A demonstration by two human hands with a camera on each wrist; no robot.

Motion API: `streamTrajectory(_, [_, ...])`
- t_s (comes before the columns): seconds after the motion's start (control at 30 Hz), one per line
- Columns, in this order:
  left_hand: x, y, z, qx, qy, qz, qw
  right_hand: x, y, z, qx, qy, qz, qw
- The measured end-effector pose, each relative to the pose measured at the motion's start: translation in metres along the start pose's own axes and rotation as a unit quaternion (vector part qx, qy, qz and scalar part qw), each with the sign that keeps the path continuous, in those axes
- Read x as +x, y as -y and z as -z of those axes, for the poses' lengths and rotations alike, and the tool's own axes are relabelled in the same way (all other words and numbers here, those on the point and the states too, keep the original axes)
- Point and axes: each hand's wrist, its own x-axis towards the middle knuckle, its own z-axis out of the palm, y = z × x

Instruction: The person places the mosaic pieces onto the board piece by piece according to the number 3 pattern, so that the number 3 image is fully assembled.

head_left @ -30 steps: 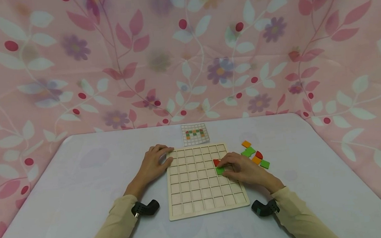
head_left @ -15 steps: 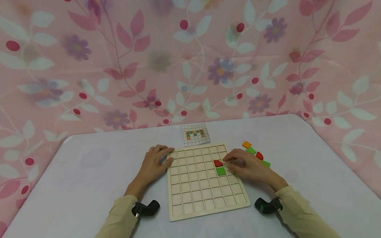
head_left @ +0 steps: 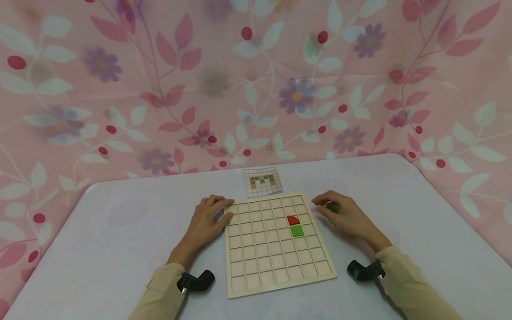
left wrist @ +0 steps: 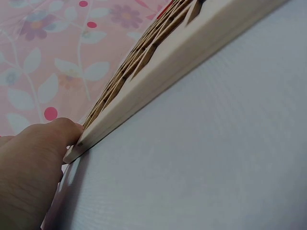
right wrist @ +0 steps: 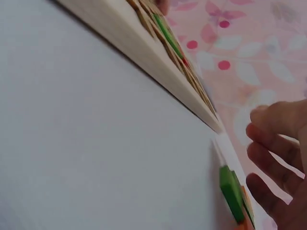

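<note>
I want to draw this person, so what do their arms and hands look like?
The left sleeve and the right sleeve are long and beige. By the cuffs sit the left gadget and the right gadget, both black and bent, the right one with a small greenish patch. The left hand and the right hand wear no gloves.

Beige wooden grid board (head_left: 265, 263): on the white table (head_left: 113, 266)
Printed paper card (head_left: 262, 181): just behind the board
Red quarter-round tile (head_left: 293, 220): in the compartment directly behind the green square tile's (head_left: 297, 231)
Loose green tile (right wrist: 231, 194): right of the board
</note>
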Motion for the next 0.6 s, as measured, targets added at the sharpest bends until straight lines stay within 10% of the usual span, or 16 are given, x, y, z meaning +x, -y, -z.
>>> streamTrajectory(0.6, [-0.001, -0.001, -0.001, -0.002, -0.007, -0.003, 1.0000, 0.002, -0.031, 0.025, 0.034, -0.058, -0.122, 0.9903])
